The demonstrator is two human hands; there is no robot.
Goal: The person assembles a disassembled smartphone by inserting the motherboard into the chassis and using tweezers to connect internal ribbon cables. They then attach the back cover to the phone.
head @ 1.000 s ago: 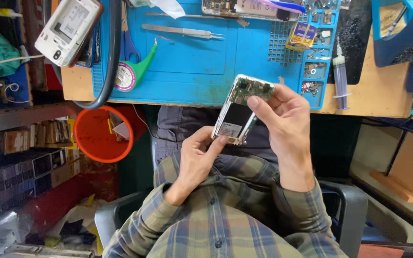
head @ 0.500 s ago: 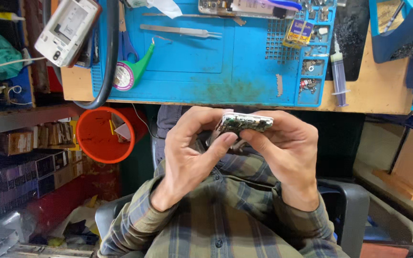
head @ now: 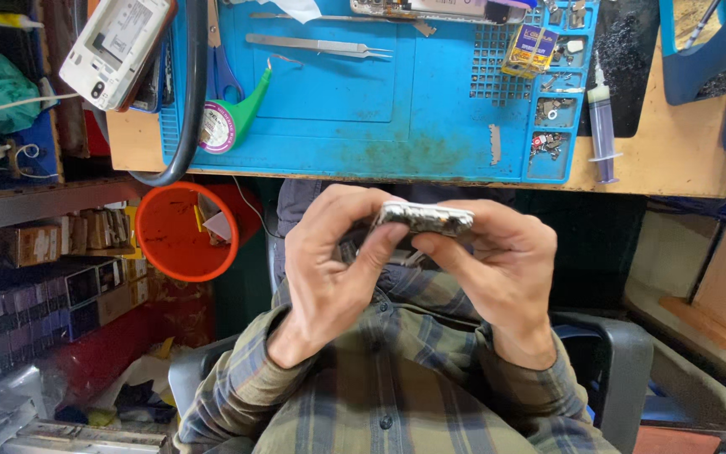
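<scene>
Left hand: the left hand [head: 329, 269] grips the left end of a phone [head: 424, 218], thumb pressed up against its near edge, fingers curled over the top.
Right hand: the right hand [head: 497, 273] grasps the phone's right end the same way, thumb meeting the other thumb under the middle.
Phone: thin, flat, seen edge-on, held level above the lap just in front of the desk [head: 657, 172]; pale metal frame with small dark parts showing along the edge.
Mat: a blue rubbery mat [head: 430, 109] with moulded trays and a pegged grid covers the wooden desk.
On the mat: steel tweezers [head: 321, 46], a green-edged tape roll [head: 220, 126], tiny screws in the trays.
Beside it: a clear syringe [head: 602, 126].
Below: a round orange bucket [head: 180, 231].
Clothing: soft plaid shirt sleeves.
</scene>
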